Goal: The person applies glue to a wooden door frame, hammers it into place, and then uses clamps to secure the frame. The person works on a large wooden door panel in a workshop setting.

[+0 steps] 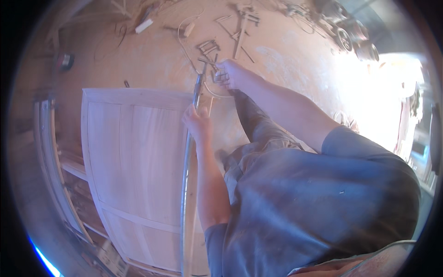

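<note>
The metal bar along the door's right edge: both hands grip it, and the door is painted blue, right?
Not quite. The door is bare, pale wood, not painted blue, as the head view shows. The rest holds: the left hand grips the metal bar partway along the door's right edge, and the right hand holds its far end.

No packages, labels, signs or screens anywhere in view.
</note>
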